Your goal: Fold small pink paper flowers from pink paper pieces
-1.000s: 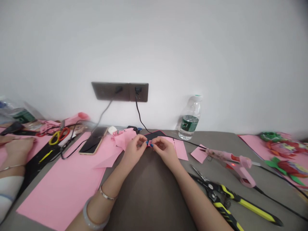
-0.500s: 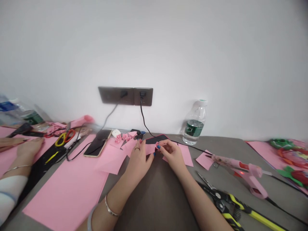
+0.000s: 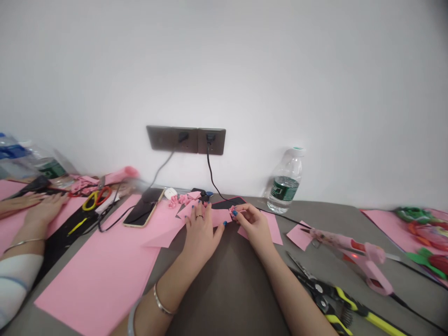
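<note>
Two hands, on my feed, have just parted: the left hand (image 3: 200, 229) has drawn back onto a pink paper square (image 3: 217, 217), while the right hand (image 3: 254, 225) alone pinches a tiny pink paper curl (image 3: 232, 211) beside the black pad (image 3: 229, 201) on the desk (image 3: 325, 219).

Left hand (image 3: 200, 233): one, wearing one ring (image 3: 199, 216) and two bangles (image 3: 161, 304). Right hand (image 3: 254, 224): one, pinching one pink paper curl (image 3: 233, 211). Further hands (image 3: 45, 213): two, at the far left.

Tools: one pink glue gun (image 3: 366, 256); one pair of yellow-handled pruning shears (image 3: 336, 298); one pair of red-and-yellow-handled scissors (image 3: 95, 198).

Electrical: one smartphone (image 3: 143, 207); two wall sockets (image 3: 212, 141); two power cables (image 3: 209, 168).

Other: one plastic water bottle (image 3: 285, 182); one large pink paper sheet (image 3: 94, 275); one small pink paper square (image 3: 299, 235).
</note>
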The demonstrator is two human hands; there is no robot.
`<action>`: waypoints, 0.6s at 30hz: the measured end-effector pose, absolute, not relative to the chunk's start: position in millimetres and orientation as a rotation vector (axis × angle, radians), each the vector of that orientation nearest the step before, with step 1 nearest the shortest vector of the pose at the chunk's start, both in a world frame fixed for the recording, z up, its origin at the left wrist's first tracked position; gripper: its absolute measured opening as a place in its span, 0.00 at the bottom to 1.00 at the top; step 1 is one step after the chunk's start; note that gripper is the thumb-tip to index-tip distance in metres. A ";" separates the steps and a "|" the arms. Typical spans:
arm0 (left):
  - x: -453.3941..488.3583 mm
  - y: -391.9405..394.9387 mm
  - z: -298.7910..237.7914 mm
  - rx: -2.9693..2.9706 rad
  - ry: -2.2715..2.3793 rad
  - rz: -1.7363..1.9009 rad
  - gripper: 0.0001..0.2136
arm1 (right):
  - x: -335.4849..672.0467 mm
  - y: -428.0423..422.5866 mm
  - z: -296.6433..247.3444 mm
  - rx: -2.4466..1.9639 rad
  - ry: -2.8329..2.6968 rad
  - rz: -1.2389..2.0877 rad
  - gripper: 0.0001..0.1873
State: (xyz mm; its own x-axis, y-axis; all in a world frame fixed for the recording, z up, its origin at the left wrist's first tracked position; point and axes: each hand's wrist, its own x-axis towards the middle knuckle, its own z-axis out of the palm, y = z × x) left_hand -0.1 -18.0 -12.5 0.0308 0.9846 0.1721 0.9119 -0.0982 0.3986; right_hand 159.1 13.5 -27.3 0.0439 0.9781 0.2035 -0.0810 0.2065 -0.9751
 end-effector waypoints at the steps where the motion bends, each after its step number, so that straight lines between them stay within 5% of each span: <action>1: 0.5 -17.9 -13.4 2.131 1.969 0.599 0.27 | 159.2 13.3 -27.1 -1.017 -1.218 1.066 0.17; 8: -0.8 -13.8 -12.8 2.252 1.876 0.820 0.20 | 157.7 12.3 -25.8 -1.036 -1.249 1.072 0.16; 18: 2.6 -19.4 -12.6 2.202 2.007 0.398 0.28 | 154.9 13.6 -29.9 -1.038 -1.260 1.039 0.14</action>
State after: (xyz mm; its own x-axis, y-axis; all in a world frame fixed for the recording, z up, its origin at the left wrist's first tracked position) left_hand 2.6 -19.4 -12.6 0.0778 0.9917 0.1027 0.9559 -0.1034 0.2748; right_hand 154.9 13.6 -29.9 0.0341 0.9754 0.2176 -0.0282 0.2186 -0.9754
